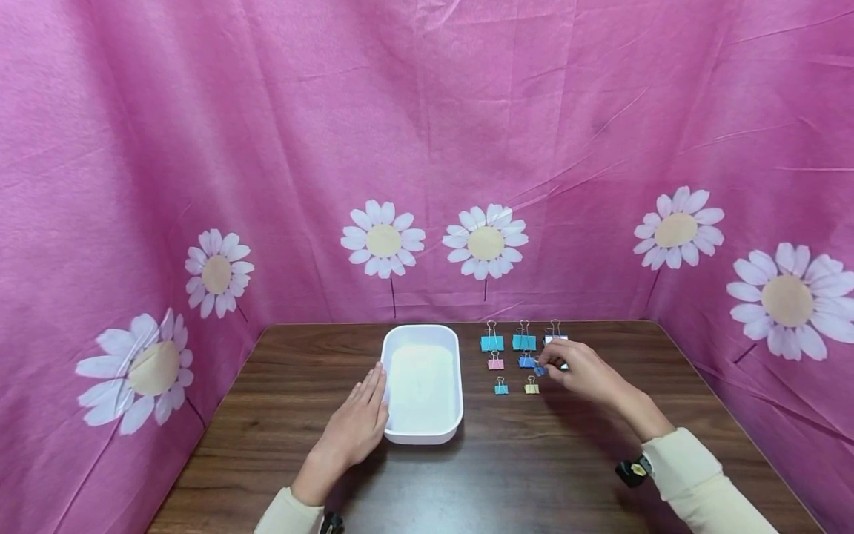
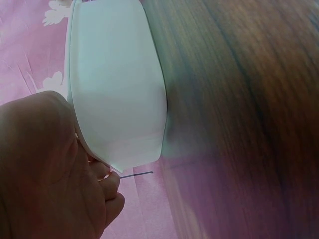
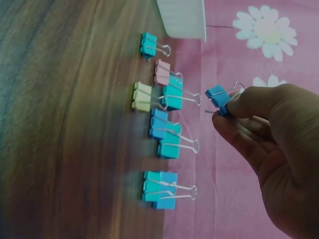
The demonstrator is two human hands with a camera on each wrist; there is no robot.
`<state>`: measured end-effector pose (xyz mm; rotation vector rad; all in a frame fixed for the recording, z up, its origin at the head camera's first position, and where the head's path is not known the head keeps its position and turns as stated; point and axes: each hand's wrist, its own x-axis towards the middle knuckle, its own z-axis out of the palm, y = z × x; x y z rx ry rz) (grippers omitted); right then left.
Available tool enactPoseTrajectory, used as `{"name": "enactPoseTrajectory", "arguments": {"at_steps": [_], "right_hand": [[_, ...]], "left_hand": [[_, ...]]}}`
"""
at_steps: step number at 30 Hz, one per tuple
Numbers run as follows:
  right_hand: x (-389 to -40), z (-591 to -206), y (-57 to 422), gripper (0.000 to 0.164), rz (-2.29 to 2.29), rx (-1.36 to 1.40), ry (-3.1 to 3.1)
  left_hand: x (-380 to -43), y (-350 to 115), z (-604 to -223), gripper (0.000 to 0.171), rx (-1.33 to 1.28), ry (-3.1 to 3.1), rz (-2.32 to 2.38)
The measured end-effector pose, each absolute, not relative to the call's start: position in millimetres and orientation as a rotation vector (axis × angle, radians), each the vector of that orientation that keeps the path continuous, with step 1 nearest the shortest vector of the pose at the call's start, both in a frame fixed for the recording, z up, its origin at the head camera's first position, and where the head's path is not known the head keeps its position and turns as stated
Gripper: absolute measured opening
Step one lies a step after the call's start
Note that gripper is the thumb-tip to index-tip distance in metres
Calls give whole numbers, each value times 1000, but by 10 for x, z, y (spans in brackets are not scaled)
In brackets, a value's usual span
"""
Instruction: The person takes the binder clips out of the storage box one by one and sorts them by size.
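Between thumb and fingertips, my right hand (image 1: pixel 583 373) pinches a small blue binder clip (image 3: pixel 217 96), lifted off the table in the right wrist view. Its silver wire handles point toward the hand. Beneath and around that hand stand several more binder clips: a pink one (image 1: pixel 496 364), a yellow one (image 1: pixel 531 389), a blue one (image 1: pixel 527 362) and teal ones (image 1: pixel 492 343). The back right clip is partly hidden by my fingers in the head view. My left hand (image 1: pixel 356 415) rests with extended fingers along the left rim of a white tray (image 1: pixel 456 386).
The clips stand in rough rows to the right of the tray on a dark wood table (image 1: pixel 507 475). A pink curtain (image 1: pixel 427 133) printed with white daisies hangs behind the table and along both sides.
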<state>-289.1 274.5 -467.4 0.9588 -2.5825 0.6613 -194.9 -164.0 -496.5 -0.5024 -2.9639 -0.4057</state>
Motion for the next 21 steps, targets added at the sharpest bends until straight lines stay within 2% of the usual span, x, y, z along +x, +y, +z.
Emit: {"name": "enactPoseTrajectory", "arguments": {"at_steps": [21], "right_hand": [[-2847, -4920, 3047, 20, 708, 768, -2670]], "left_hand": [[-1944, -1641, -4940, 56, -506, -2988, -407]]}}
